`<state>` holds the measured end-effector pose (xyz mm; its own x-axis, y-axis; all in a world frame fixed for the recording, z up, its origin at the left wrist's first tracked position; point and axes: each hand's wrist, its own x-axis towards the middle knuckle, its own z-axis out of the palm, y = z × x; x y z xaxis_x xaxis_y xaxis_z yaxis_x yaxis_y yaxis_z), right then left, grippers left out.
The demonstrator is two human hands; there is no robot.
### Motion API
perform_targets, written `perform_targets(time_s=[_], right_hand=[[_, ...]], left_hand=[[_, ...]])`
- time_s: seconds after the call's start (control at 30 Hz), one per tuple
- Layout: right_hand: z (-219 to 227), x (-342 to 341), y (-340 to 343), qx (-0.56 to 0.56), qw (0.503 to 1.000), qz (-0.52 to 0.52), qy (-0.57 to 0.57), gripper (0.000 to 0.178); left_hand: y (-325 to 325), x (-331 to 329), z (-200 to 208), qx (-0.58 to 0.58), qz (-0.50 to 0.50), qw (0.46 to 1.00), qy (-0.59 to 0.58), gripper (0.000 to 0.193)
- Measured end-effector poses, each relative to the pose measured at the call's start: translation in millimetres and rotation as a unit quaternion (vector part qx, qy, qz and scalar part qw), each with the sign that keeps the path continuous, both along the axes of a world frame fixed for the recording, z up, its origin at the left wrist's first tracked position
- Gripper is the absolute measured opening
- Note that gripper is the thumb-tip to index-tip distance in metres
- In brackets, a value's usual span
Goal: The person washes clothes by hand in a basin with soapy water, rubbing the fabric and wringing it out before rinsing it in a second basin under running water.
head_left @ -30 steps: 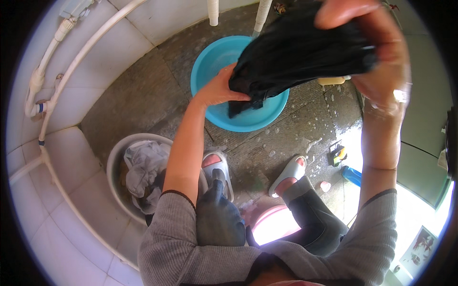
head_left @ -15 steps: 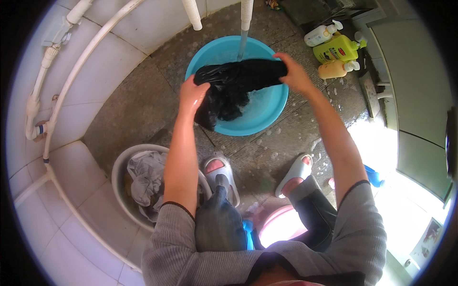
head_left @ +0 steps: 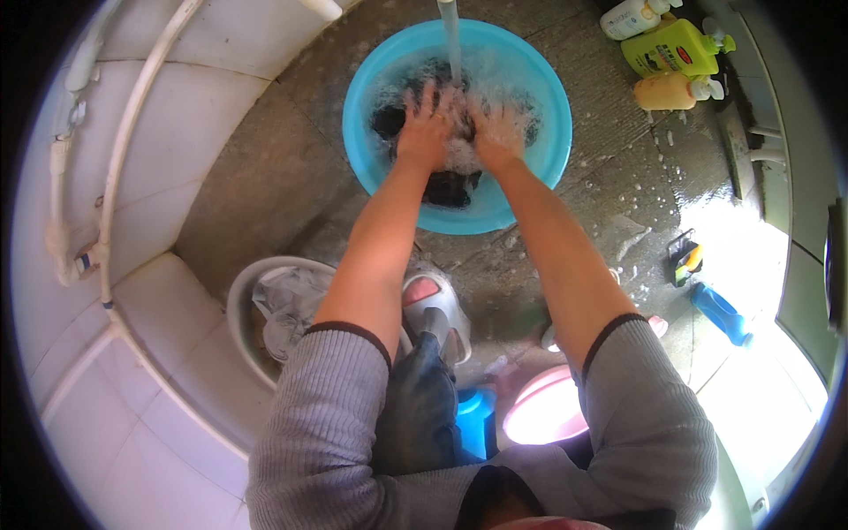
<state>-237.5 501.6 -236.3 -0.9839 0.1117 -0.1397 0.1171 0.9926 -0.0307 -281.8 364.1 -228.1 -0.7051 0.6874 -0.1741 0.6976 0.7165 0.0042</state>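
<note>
A light-blue basin (head_left: 351,132) of splashing water stands on the floor ahead of me. Black wet cloth (head_left: 451,189) lies mostly under the water, with dark patches showing at the surface. My left hand (head_left: 427,128) presses down on it, fingers stretched out and spread. Close beside it, my right hand (head_left: 496,134) is also pushed flat into the foamy water, its fingers apart and partly blurred by splashes. A stream of water (head_left: 453,49) falls from above into the basin, just beyond and between my hands.
At lower left, a pale tub (head_left: 240,305) holds grey and white laundry (head_left: 287,314). Pump bottles, including a green one (head_left: 676,49), stand at upper right. A pink basin (head_left: 548,406), a blue container (head_left: 475,420) and a blue bottle (head_left: 720,314) sit nearer me. White pipes (head_left: 132,146) line the left wall.
The black cloth, stretched between both hands above the basin before, is now down in the water. My hands have come closer together, let go of its edges and press with spread fingers.
</note>
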Motion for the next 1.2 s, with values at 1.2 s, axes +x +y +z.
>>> perform_targets(time_s=[1.2], right_hand=[[96,0,45,-0.269,0.953,0.098,0.099,0.046]], left_hand=[[-10,36,99,0.143,0.189,0.967,-0.089,0.081]])
